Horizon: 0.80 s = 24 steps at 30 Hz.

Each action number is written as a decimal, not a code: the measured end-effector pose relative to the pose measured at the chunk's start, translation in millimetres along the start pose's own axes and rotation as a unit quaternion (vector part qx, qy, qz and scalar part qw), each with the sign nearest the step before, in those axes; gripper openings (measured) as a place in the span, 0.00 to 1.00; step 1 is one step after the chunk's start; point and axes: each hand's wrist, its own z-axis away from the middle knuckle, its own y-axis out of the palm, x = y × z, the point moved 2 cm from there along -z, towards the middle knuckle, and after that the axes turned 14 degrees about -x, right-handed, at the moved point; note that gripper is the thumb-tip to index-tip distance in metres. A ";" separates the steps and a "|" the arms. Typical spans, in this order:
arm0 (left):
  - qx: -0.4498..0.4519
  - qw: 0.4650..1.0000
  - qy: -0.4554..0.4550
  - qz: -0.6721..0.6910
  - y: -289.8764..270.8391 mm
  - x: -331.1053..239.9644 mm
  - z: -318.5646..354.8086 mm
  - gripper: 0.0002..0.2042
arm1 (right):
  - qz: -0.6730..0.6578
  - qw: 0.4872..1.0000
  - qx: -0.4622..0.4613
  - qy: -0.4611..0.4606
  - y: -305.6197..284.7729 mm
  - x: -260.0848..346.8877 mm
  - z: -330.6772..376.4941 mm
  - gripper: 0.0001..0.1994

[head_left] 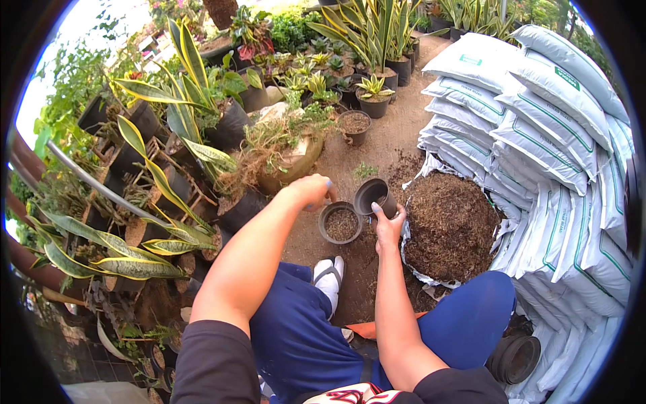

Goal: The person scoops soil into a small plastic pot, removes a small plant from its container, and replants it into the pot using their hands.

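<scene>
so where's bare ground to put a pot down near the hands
Bare dirt lies beyond the filled pot, up toward the small pot. To the right, the open soil bag and stacked sacks fill the ground. The plants crowd the left.

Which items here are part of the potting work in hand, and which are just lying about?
In use: left hand; right hand holding empty black pot; soil-filled pot; open sack of brown potting mix.

Lying about: stacked white sacks; snake plants; spare pots.
</scene>
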 end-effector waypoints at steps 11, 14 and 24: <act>0.074 0.994 -0.074 0.027 -0.1 34.3 7.7 0.17 | 0.250 0.903 0.065 -0.342 18.6 8.6 22.6 0.47; 0.089 0.992 -0.082 0.023 2.8 37.4 1.8 0.17 | 0.277 0.882 0.063 -0.377 20.2 4.7 27.2 0.44; 0.151 0.984 -0.080 0.040 7.2 36.1 -1.2 0.36 | 0.407 0.793 0.173 -0.420 21.7 19.7 43.4 0.41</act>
